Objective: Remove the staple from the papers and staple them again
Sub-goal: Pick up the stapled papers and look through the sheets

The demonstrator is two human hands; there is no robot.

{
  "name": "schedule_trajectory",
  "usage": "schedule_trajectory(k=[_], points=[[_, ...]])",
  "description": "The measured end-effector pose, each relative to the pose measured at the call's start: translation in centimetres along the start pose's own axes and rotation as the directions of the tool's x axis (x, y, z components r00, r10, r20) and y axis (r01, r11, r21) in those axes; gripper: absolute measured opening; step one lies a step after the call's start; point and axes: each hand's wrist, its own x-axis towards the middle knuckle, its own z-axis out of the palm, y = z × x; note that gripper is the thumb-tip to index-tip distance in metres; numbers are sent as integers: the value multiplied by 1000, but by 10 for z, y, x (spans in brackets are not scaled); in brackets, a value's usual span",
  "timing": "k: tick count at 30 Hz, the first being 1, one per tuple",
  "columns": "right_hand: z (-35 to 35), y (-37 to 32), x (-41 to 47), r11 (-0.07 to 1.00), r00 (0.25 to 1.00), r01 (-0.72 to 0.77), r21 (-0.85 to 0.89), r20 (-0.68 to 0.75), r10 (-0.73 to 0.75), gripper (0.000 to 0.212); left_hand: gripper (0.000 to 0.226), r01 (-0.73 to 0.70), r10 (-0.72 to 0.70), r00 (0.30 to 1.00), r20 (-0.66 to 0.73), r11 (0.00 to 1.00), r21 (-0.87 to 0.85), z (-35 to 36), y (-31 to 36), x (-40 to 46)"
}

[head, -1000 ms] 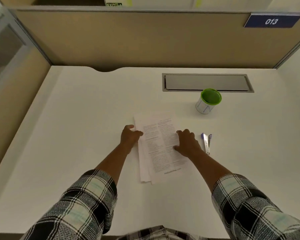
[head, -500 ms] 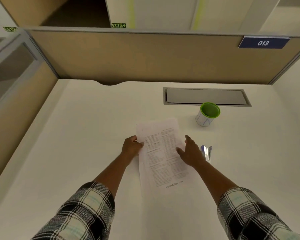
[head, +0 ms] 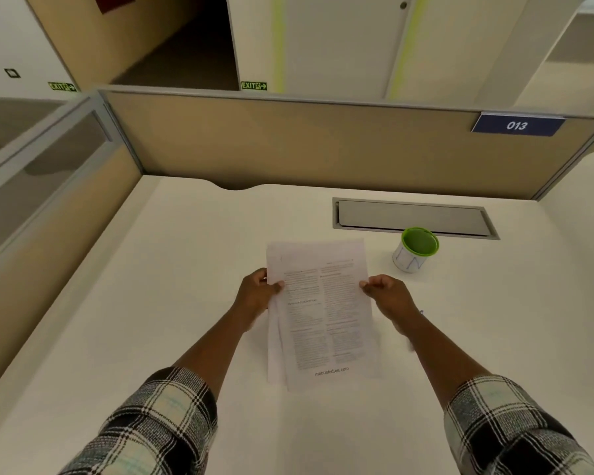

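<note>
Both hands pinch the papers: your left hand grips one long edge, your right hand the opposite, lifting the papers off the bench, probably to square them. Green-rimmed cup sits just beyond your right hand.

White papers with my black print, my sleeves in black-and-white plaid, white desk, cup white with green rim and inside, tan partition, navy sign with white 013, grey hatch
</note>
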Motion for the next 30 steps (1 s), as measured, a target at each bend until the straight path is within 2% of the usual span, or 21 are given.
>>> schedule_trajectory(k=[3, 9, 16, 19, 21, 25, 30], points=[[-2, -5, -4, 994, 999, 41, -97, -8, -42, 18, 10, -88, 89, 995, -42, 996, 12, 0, 7, -5], [-6, -3, -11, 982, 997, 72, -173, 9, -71, 16, 12, -119, 113, 990, -80, 990, -80, 3, 16, -11], [-16, -9, -24, 998, 992, 62, -2, 112, -61, 13, 21, -113, 113, 994, -13, 977, -183, 2, 22, -17], [-19, -17, -30, 986, 970, 45, 157, 229, -81, 31, 23, -99, 106, 994, 22, 975, -199, 3, 28, -20], [-19, -18, -29, 974, 965, 28, 223, 248, -85, 42, 24, -91, 100, 994, 35, 975, -205, 4, 34, -22], [-18, -19, -24, 969, 975, 45, 242, 201, -95, 30, 19, -91, 97, 995, 20, 977, -193, 6, 40, -24], [-17, -23, -26, 964, 989, 73, 256, 103, -103, 33, 16, -138, 134, 990, -33, 972, -192, 7, 48, -19]])
